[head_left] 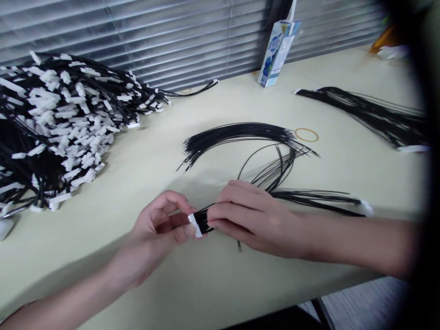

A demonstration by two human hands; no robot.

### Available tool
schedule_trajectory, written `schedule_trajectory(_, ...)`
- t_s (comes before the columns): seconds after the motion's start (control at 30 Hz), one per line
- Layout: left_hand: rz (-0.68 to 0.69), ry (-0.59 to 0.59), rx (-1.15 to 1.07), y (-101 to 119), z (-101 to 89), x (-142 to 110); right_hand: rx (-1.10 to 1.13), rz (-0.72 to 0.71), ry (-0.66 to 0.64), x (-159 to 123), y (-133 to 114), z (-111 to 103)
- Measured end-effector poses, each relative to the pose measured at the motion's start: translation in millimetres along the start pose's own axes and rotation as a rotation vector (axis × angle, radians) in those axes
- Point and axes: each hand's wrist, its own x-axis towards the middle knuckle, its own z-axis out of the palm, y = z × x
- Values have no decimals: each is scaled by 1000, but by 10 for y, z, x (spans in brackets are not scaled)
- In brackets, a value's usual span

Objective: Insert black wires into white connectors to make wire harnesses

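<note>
Between the thumb and fingers of my left hand [165, 233] is a white plastic connector [195, 225]. Several black wires [202, 219] run from it toward my right hand [252, 217], whose fingers are closed around them just beside the connector. My right fingertips are partly hidden from view. Past my right hand the wires loop up and spread out to the right, where a second white connector [367, 207] lies by my forearm. Behind my hands rests a bundle of loose black wires [237, 133] with bare metal terminals at the ends.
A large heap of black wires with white connectors [75, 119] fills the left side. At the right lies another wire bundle [364, 110]. A rubber band [307, 134] sits near the loose wires. A drink carton [277, 55] with a straw stands by the window blinds [192, 41].
</note>
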Motion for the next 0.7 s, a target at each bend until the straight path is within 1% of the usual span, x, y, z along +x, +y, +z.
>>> schedule_trajectory(0.2,-12,-32,-3,-8,-6,6,108,65,14,10,-9,19)
schedule_trajectory(0.43,-10,-41,2,-3,1,7,83,47,18,17,-8,36)
schedule_trajectory(0.53,-1,-21,-23,9,11,6,8,-14,-14,45,8,-71)
schedule_trajectory(0.6,11,-11,-50,14,19,8,-35,-104,-60,66,11,-188)
schedule_trajectory(0.63,20,-3,-62,15,24,10,-43,-173,-104,75,11,-248)
schedule_trajectory(0.67,33,9,-70,17,28,11,-45,-249,-177,80,11,-303)
schedule_trajectory(0.7,44,22,-73,18,33,12,-52,-309,-277,82,12,-347)
